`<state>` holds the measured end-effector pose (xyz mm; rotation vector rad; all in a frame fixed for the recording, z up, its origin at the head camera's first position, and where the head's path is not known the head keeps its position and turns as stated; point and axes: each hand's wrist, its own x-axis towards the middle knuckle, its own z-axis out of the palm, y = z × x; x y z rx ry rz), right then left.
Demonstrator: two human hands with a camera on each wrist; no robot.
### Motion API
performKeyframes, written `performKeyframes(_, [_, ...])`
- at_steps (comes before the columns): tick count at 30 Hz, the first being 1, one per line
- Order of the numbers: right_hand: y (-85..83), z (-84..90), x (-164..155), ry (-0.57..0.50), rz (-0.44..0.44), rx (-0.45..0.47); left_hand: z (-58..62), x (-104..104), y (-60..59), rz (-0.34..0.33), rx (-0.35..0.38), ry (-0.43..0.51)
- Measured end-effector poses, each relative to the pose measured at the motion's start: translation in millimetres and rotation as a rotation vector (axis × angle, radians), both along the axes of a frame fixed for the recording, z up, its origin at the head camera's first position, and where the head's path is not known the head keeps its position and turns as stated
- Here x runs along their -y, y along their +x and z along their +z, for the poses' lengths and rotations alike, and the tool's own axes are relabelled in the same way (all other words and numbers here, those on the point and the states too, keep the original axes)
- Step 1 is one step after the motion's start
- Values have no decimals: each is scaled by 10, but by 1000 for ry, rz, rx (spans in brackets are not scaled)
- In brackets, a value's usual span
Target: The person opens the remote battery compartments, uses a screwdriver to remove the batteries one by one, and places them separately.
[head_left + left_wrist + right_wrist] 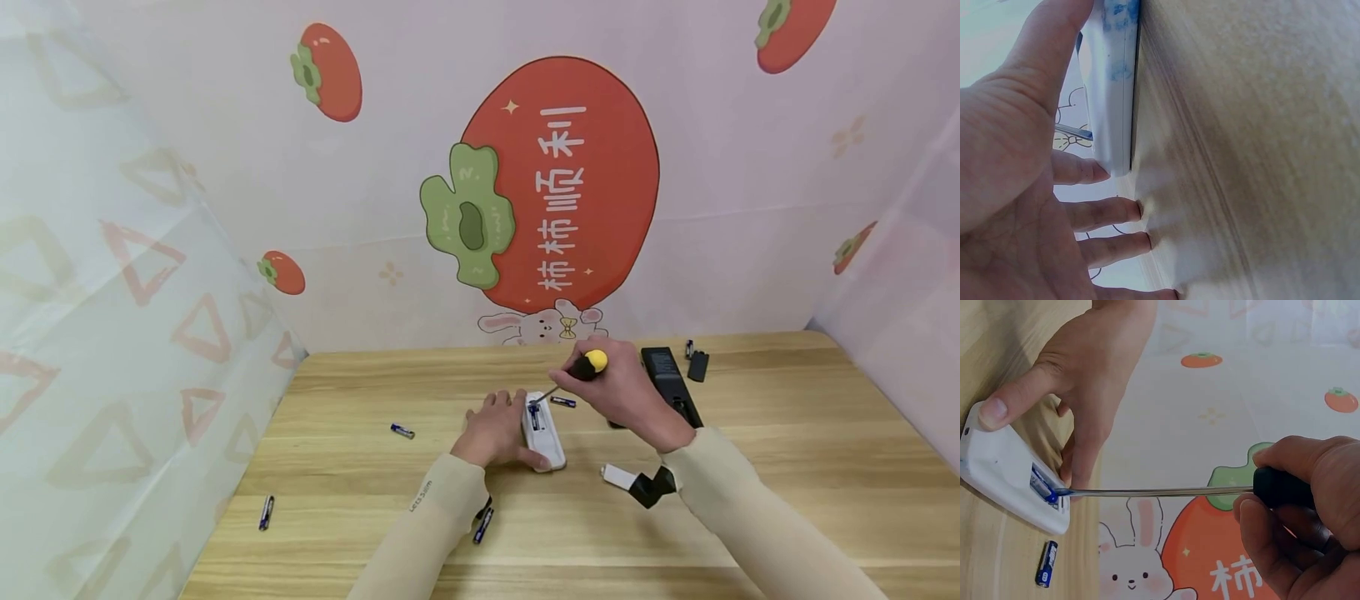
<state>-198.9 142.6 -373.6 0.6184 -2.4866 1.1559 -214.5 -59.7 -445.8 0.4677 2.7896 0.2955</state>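
Observation:
A white remote control (551, 448) lies back up on the wooden table, its battery compartment uncovered. My left hand (493, 433) holds it by the ends, with the thumb (1007, 409) on the near end and the index finger at the far end. In the compartment sits a blue-and-silver battery (1043, 486). My right hand (618, 385) grips a screwdriver (1280, 487) by its black and yellow handle. The metal shaft (1160, 492) slants down, and its tip meets the far end of that battery. One loose battery (1047, 564) lies beside the remote.
Under my right forearm is a black remote (666, 379), with a black battery cover (698, 366) and a battery (689, 349) beyond. More batteries lie leftward (402, 431) and near my left sleeve (483, 527). A white-and-black piece (619, 477) sits by the right sleeve.

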Motion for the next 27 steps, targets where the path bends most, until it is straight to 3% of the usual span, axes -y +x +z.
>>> performKeyframes(14, [59,-26,0,-25,-42,-31,-16,-7,-7,-4,-14,-18])
performKeyframes(20, [96,1,69,22,-90,-74,-12,-20,-9,-4,-7,-21])
performKeyframes(27, [36,126,230,108,-88,-39,-10,-12,-9,-3,-8,-7])
